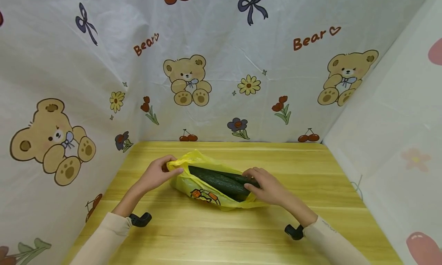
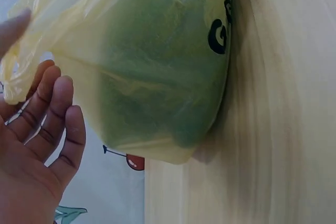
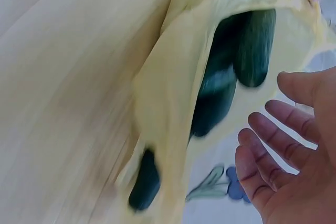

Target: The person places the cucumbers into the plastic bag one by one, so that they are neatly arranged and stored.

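Observation:
A yellow plastic bag [image 1: 184,185] with a printed cartoon lies on its side, its mouth gaping. Long dark green cucumbers [image 1: 217,180] show through the opening. My left hand [image 1: 155,174] pinches the gathered left end of the bag; in the left wrist view the thumb and forefinger hold a bunched strip of plastic [image 2: 21,72]. At the cucumbers' right end is my right hand [image 1: 267,186]. In the right wrist view its fingers are loosely spread beside the bag mouth, apart from the nearest cucumber [image 3: 257,51]. Another cucumber end [image 3: 144,182] pokes out lower down.
The bag rests on a wood-grain table [image 1: 207,238]. White sheeting [image 1: 221,115] printed with bears and flowers stands behind the table and at both sides. Black wrist mounts [image 1: 141,219] sit on both forearms. A thin cable loop [image 1: 358,190] hangs by the right edge.

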Motion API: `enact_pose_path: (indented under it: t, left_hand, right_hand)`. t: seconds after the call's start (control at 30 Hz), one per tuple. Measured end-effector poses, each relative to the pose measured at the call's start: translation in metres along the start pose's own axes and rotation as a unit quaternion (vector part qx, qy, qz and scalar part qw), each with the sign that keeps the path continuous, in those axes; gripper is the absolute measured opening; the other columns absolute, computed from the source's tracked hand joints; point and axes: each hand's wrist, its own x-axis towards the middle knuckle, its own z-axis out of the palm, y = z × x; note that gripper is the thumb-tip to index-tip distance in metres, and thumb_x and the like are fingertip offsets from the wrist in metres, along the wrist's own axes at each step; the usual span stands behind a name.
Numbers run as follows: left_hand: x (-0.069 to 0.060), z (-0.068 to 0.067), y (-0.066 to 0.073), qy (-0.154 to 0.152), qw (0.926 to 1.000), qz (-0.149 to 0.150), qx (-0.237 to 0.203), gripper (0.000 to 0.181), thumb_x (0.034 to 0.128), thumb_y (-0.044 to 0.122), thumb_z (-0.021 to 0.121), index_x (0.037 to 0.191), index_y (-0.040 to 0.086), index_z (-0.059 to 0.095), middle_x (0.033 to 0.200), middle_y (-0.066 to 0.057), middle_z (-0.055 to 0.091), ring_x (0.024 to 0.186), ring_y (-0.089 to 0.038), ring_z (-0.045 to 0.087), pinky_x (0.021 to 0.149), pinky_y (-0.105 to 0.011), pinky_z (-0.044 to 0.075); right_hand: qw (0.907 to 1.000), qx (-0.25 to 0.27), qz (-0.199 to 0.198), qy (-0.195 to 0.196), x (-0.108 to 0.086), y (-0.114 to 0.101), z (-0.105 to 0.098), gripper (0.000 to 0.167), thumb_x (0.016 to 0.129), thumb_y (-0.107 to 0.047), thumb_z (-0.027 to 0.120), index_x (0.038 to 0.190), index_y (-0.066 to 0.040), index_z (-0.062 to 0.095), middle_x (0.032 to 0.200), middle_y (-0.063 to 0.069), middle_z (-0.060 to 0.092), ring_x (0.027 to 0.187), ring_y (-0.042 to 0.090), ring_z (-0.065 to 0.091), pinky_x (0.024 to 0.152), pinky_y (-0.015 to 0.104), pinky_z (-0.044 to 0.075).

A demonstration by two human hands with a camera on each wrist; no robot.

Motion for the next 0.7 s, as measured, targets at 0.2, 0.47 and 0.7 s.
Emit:
enact_pose_path:
  t: [0.2, 0.47, 0.7]
  left_hand:
    - [-0.014, -0.004, -0.015, 0.043, 0.9985, 0.027, -0.018, 0.027, 0.1164, 0.028, 0.05, 0.114, 0.01, 0.069, 0.096, -0.014, 0.069, 0.085, -0.022, 0.067, 0.081, -0.029, 0.057]
    - [-0.027, -0.013, -0.039, 0.093, 0.9887, -0.015, 0.117, 0.03, 0.1145, 0.036, 0.054, 0.123, 0.013, 0.071, 0.119, -0.011, 0.074, 0.108, -0.026, 0.069, 0.097, -0.045, 0.057]
    - [-0.036, -0.014, -0.048, 0.088, 0.9545, 0.006, 0.285, 0.053, 0.1105, 0.037, 0.061, 0.155, 0.008, 0.055, 0.161, -0.025, 0.049, 0.15, -0.052, 0.042, 0.114, -0.077, 0.033]
  right_hand:
    - [0.9981, 0.002, 0.017, 0.058, -0.028, 0.029, -0.019, 0.022, 0.109, -0.015, 0.063, 0.13, -0.009, 0.068, 0.111, 0.003, 0.07, 0.099, 0.021, 0.064, 0.081, 0.041, 0.056]
    - [0.9923, -0.016, 0.087, 0.087, -0.07, 0.066, -0.046, 0.025, 0.111, -0.016, 0.06, 0.132, -0.004, 0.068, 0.128, 0.016, 0.071, 0.117, 0.036, 0.066, 0.094, 0.058, 0.054]
    - [0.9836, -0.053, 0.133, 0.11, -0.1, 0.096, -0.056, 0.042, 0.111, -0.025, 0.06, 0.143, 0.003, 0.059, 0.147, 0.031, 0.059, 0.135, 0.057, 0.054, 0.102, 0.076, 0.043]
